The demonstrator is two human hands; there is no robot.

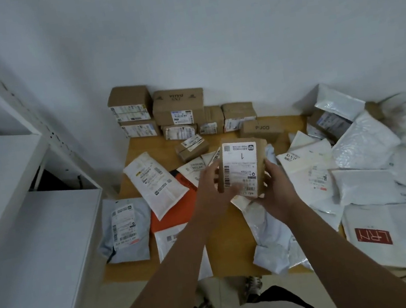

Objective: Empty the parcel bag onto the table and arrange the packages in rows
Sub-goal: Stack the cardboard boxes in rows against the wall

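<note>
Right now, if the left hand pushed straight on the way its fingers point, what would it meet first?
The left hand already grips the brown labelled box. Beyond that, probably the small cardboard box lying further back on the table, though depth is unclear.

White shelving unit (26,196) at left, bare wall (203,22), perhaps sneakers (253,284) below.

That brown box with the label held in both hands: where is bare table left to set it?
Bare wooden table shows between the orange mailer and the crumpled pale plastic bag, below both hands. A thin strip lies before the stacked cardboard boxes. The right side is crowded with white mailers.
</note>
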